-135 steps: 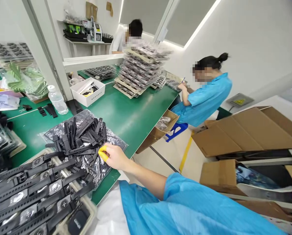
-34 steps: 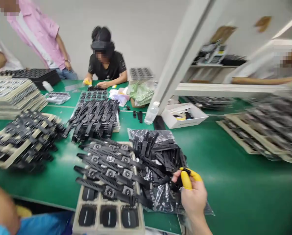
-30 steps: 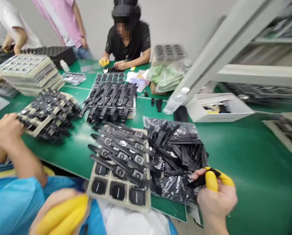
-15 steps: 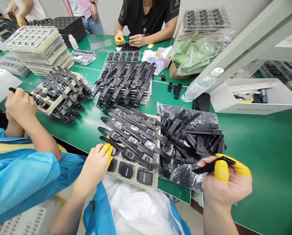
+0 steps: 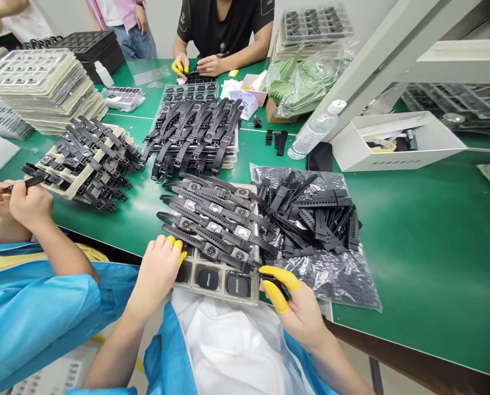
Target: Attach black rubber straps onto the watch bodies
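Note:
A plastic tray (image 5: 224, 296) sits at the table's front edge, with rows of black-strapped watches (image 5: 215, 225) lying across it and square black pieces (image 5: 208, 278) in its nearest compartments. My left hand (image 5: 157, 271), with yellow finger covers, is closed at the tray's left edge; what its fingertips hold, if anything, is hidden. My right hand (image 5: 296, 302), also in yellow finger covers, pinches a black strap (image 5: 275, 282) beside the tray's near right corner. To the right, a heap of loose black straps (image 5: 314, 216) rests on a clear plastic bag (image 5: 339, 277).
Watch-covered trays (image 5: 195, 134) stand behind, with another strap-covered stack (image 5: 89, 162) at left. A neighbour's hands (image 5: 31, 206) work at far left; another person (image 5: 224, 33) sits opposite. A bottle (image 5: 317, 131), white box (image 5: 397, 145) and slanted beam (image 5: 393, 66) are at right.
My right hand has moved left with the black strap, from over the bag's right side to the tray's near right corner. The view has shifted slightly. My left hand stays by the tray.

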Demonstrator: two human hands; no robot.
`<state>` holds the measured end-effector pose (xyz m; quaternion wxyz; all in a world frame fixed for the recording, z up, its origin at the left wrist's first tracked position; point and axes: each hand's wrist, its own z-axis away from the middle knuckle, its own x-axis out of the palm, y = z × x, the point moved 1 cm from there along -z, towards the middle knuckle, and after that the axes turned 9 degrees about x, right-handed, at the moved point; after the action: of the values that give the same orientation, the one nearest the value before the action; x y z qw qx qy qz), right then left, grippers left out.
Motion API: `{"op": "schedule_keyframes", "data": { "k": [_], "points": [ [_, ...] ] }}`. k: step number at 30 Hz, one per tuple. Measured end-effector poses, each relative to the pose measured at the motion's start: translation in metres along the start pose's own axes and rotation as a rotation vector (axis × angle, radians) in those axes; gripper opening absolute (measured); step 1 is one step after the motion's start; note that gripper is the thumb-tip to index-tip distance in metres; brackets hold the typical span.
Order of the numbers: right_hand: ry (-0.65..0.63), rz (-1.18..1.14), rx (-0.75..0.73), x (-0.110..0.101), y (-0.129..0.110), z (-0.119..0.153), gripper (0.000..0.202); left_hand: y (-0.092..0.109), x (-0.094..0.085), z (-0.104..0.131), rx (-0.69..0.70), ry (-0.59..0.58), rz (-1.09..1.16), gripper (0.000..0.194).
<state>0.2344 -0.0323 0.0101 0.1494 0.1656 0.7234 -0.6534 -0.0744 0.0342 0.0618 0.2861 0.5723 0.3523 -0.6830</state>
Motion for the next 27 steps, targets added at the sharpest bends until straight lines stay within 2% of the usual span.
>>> {"op": "schedule_keyframes", "data": {
  "k": [2,5,8,11,14,17,21,27],
  "points": [
    [-0.055,-0.055,0.026,0.004,-0.005,0.000,0.021,-0.006,-0.001,0.005,-0.005,0.052,0.076,0.015],
    [-0.139,-0.268,0.200,0.012,-0.017,0.001,0.025,-0.007,-0.010,0.010,-0.046,0.249,0.377,0.014],
    [-0.247,-0.546,0.384,0.022,-0.028,0.000,0.033,0.012,-0.016,-0.004,-0.062,0.368,0.746,0.025],
    [-0.337,-0.710,0.470,0.031,-0.037,-0.003,0.039,0.041,-0.011,-0.034,0.075,0.362,0.961,0.031],
    [-0.392,-0.794,0.509,0.035,-0.040,-0.007,0.041,0.063,0.003,-0.061,0.310,0.388,1.035,0.049],
    [-0.418,-0.828,0.526,0.035,-0.040,-0.011,0.045,0.071,0.016,-0.071,0.481,0.422,1.048,0.061],
    [-0.424,-0.842,0.549,0.032,-0.037,-0.016,0.045,0.070,0.024,-0.069,0.539,0.460,1.047,0.061],
    [-0.422,-0.843,0.540,0.031,-0.036,-0.021,0.042,0.066,0.024,-0.067,0.547,0.504,1.077,0.058]
  ]
}}
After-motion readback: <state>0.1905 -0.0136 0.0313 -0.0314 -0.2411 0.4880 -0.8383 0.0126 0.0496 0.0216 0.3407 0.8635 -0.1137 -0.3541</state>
